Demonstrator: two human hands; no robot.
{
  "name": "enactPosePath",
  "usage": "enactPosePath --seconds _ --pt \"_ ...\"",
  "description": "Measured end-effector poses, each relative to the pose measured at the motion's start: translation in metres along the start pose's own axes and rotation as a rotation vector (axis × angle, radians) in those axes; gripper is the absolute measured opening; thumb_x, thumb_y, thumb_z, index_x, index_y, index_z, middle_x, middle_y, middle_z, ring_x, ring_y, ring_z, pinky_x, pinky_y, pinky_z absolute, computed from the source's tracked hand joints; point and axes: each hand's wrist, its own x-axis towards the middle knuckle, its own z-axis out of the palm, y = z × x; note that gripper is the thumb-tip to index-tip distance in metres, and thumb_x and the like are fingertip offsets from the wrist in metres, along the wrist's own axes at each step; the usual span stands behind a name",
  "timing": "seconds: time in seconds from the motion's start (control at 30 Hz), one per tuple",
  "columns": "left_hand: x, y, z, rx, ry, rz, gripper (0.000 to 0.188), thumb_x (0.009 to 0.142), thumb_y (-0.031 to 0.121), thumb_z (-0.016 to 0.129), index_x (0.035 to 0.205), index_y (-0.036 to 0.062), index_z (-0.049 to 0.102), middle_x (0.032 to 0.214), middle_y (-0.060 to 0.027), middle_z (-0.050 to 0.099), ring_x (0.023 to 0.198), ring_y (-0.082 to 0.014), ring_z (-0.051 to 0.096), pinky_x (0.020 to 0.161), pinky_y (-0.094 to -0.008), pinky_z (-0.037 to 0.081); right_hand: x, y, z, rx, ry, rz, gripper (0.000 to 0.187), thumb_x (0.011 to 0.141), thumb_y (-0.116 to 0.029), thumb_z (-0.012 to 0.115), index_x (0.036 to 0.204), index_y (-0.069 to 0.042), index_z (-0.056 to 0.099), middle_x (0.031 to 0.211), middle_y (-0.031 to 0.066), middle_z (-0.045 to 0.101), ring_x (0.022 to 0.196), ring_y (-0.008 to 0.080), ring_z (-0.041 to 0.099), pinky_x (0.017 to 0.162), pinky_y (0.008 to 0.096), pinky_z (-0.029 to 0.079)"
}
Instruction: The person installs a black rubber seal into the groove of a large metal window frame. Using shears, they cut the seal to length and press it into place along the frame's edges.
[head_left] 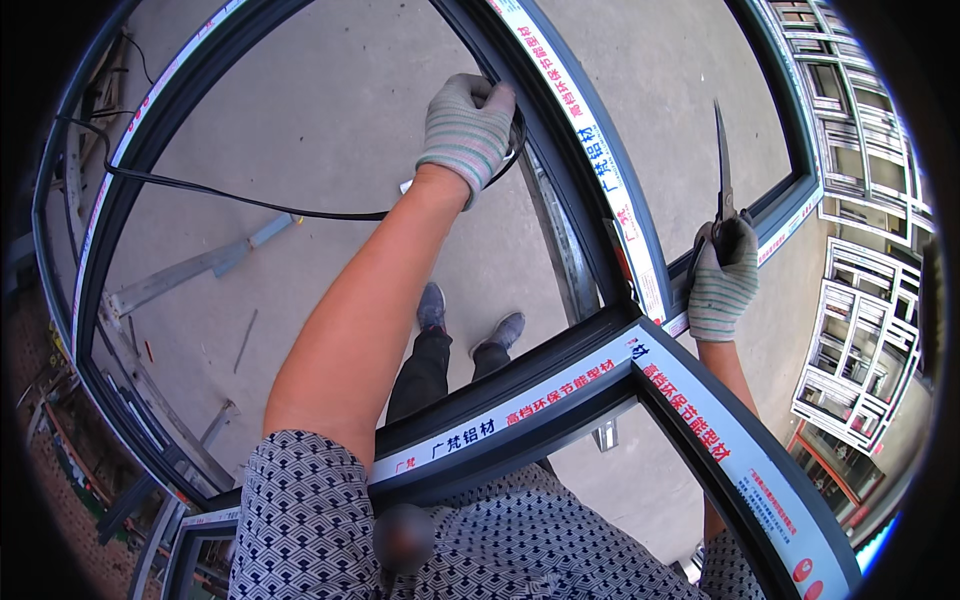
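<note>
A large dark grey window frame [575, 175], its faces covered with printed white protective film, spreads out in front of me. My left hand [465, 138], in a striped knit glove, is closed at the inner edge of the middle bar. A thin black rubber sealing strip [330, 214] runs from the left side of the frame to beneath this hand and loops around beside it; the fingers pinch it against the bar. My right hand [726, 280], gloved alike, grips a pair of scissors [724, 180] over the right-hand opening, blades pointing away from me.
Below the frame lies a grey concrete floor [350, 110], with metal support legs [205, 265] at the left. Stacked white frames [860, 340] line the right side. My shoes [498, 333] show through the opening. Assorted scrap [70, 440] lies at the lower left.
</note>
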Motion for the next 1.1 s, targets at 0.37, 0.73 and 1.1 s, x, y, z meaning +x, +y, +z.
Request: enactPosePath --seconds 0.37,0.73,1.1 --pt "-0.003 -0.002 -0.007 0.079 -0.111 0.011 0.033 0.092 0.021 0.069 0.108 -0.0054 0.058 0.080 -0.0092 0.066 0.069 -0.0135 0.066 0.060 -0.0276 0.055 -0.001 -0.009 -0.001 -0.083 -0.008 -0.020 0.033 0.089 -0.006 0.070 0.120 -0.001 0.060 0.098 0.0069 0.071 0.088 0.0119 0.066 0.085 0.0262 0.052" --pt "-0.004 0.009 -0.014 0.246 -0.226 -0.022 0.039 0.086 0.022 0.075 0.108 -0.0052 0.057 0.081 -0.0106 0.067 0.071 -0.0158 0.067 0.065 -0.0294 0.057 0.000 -0.002 -0.002 -0.097 -0.009 -0.025 0.033 0.089 -0.004 0.070 0.120 0.000 0.059 0.099 0.0072 0.070 0.091 0.0120 0.066 0.087 0.0263 0.051" --pt "-0.006 0.017 -0.018 0.140 -0.318 -0.108 0.037 0.086 0.023 0.076 0.104 -0.0042 0.057 0.079 -0.0133 0.067 0.070 -0.0184 0.070 0.065 -0.0296 0.060 0.002 0.000 0.000 -0.005 -0.012 0.012 0.033 0.089 -0.005 0.070 0.120 0.000 0.059 0.099 0.0075 0.069 0.090 0.0119 0.066 0.086 0.0269 0.052"
